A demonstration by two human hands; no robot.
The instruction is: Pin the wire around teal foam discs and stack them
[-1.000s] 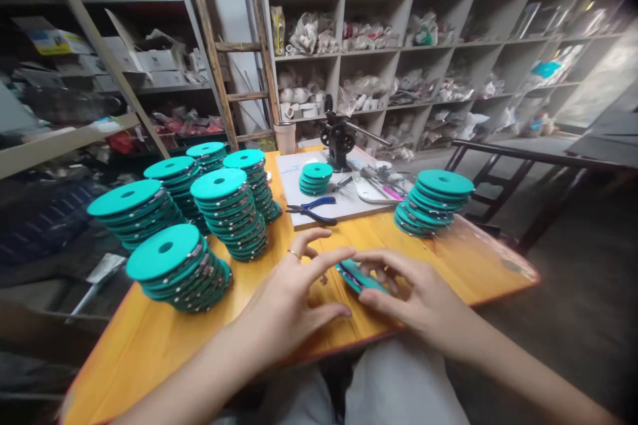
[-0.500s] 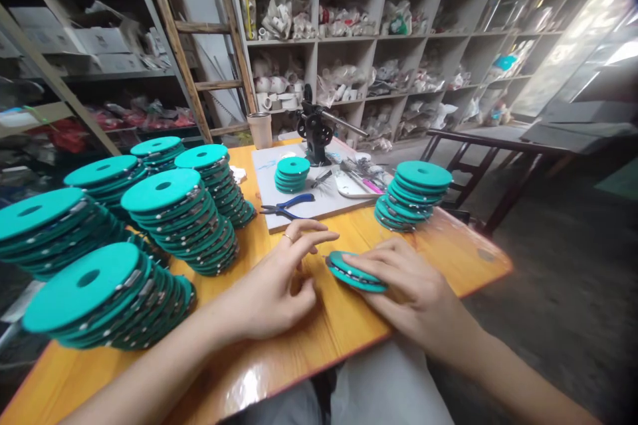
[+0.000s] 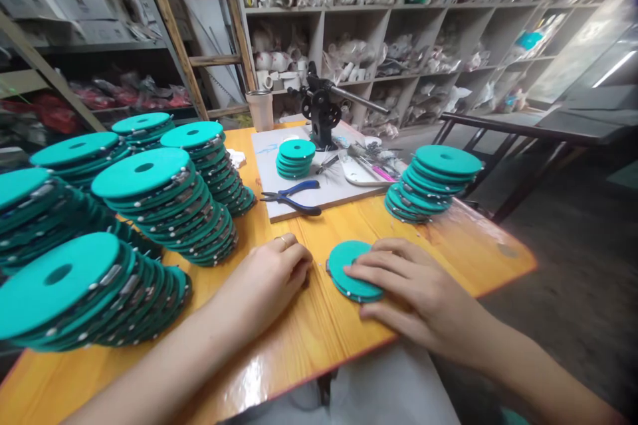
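Observation:
A teal foam spool, round with a hole and small white pin heads on its rim, rests on the wooden table in front of me. My right hand grips it from the right, its fingers over the top and the thumb by the near edge. To the spool's left, my left hand lies low at the table with its fingers curled together. Whatever may be between those fingertips is hidden. Blue-handled pliers lie beyond the left hand, partly over the edge of a grey board.
Tall stacks of similar spools crowd the left side. Another stack stands at right, a smaller one on the board. Behind are a black hand-cranked device, a white tray of tools and a cup.
The spool has gone from tilted to flatter, its top face now showing more. My left hand's spread fingers have curled in and lowered to the table. The camera view has shifted.

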